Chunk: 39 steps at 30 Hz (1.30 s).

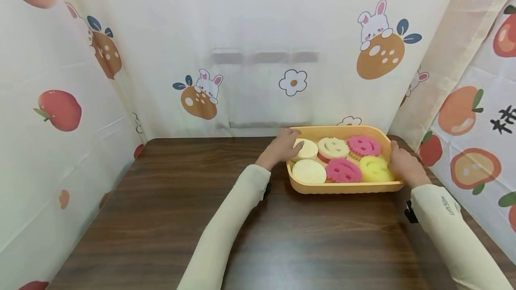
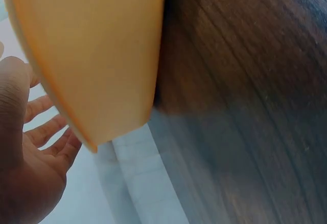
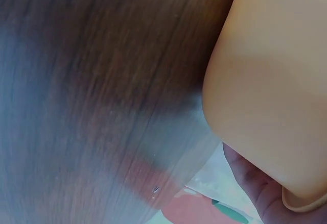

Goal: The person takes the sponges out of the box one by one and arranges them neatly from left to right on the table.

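1. step in hand, as i judge it: positioning the yellow tray (image 1: 346, 189) by its two ends; it sits at the far right of the tabletop (image 1: 161, 191), with round pieces (image 1: 344, 170) inside, some with smiling faces.
2. right grip (image 1: 406, 164): curled round the tray's right end. left grip (image 1: 280, 147): fingers spread at the left rim — whether they clasp it, i cannot tell.
3. the next move calls for even support at both ends, lest the pieces slide.
4. writing: "juice" on the back curtain (image 1: 262, 21) and, cut off, on the right curtain (image 1: 463, 70); right sleeve (image 1: 439, 223) print seems to end in "slim" — its start is unclear.
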{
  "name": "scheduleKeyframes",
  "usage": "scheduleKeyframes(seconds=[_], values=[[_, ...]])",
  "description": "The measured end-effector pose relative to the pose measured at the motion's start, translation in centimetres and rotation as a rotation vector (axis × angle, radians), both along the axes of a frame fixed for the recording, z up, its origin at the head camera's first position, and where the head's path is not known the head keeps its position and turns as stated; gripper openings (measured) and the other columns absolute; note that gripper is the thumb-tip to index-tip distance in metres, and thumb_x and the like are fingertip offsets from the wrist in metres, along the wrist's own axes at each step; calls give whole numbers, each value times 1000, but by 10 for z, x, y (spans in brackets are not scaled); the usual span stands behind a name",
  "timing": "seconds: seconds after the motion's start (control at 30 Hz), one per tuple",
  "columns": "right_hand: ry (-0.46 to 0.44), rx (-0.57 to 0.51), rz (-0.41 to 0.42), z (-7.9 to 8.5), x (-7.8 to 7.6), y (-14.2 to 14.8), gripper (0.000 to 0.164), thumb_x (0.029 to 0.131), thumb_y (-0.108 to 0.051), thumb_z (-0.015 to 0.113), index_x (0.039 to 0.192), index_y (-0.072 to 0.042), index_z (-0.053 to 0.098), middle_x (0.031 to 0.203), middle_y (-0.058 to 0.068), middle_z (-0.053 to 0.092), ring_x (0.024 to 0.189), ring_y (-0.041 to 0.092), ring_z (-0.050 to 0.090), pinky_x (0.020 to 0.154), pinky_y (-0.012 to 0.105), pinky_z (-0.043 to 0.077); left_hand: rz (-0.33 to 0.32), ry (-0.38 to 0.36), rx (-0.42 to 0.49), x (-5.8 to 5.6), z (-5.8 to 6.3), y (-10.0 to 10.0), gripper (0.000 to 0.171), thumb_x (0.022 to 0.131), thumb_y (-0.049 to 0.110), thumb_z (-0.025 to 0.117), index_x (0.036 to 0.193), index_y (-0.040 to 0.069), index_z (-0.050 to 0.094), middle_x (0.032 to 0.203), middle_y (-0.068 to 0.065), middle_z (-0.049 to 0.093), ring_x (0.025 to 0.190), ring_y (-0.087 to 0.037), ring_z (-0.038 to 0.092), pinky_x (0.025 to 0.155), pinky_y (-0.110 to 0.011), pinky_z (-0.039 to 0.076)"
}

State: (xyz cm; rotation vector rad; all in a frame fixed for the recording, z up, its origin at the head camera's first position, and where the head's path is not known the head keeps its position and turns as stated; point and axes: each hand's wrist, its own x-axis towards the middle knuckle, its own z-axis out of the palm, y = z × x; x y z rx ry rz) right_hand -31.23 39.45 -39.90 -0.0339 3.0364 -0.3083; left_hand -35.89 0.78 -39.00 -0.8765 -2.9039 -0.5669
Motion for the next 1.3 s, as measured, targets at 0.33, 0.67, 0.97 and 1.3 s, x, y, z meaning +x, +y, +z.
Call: scheduleKeyframes(seconds=[0.33, 0.67, 0.97, 1.3], values=[[48, -34, -32, -2, 4, 1, 71, 95, -10, 46, 152, 10, 10, 122, 44, 49, 96, 55, 58, 76, 65, 49, -7, 26, -76, 4, -8, 8, 49, 106, 37, 38, 147, 9, 44, 150, -10, 45, 141, -24, 40, 113, -38, 41], [119, -87, 15, -5, -2, 17, 63, 98, -17, 42, 151, 10, 21, 113, 44, 58, 83, 48, 59, 88, 63, 45, 30, 44, -143, 4, -14, 12, 51, 107, 40, 36, 149, 12, 42, 151, -9, 44, 141, -24, 41, 114, -39, 41], [131, -78, 51, -3, -11, 10, 60, 98, -16, 39, 147, 16, 25, 118, 47, 53, 92, 53, 61, 88, 67, 42, 19, 54, -159, 4, -10, 6, 49, 107, 37, 38, 148, 10, 43, 149, -13, 45, 137, -26, 45, 111, -39, 43], [32, -121, 120, -3, -10, 25, 62, 100, -19, 40, 144, 17, 17, 123, 51, 46, 109, 61, 53, 88, 65, 45, -21, 22, -121, 8, -13, 13, 50, 105, 35, 43, 148, 9, 42, 149, -15, 44, 138, -27, 44, 114, -38, 40]])
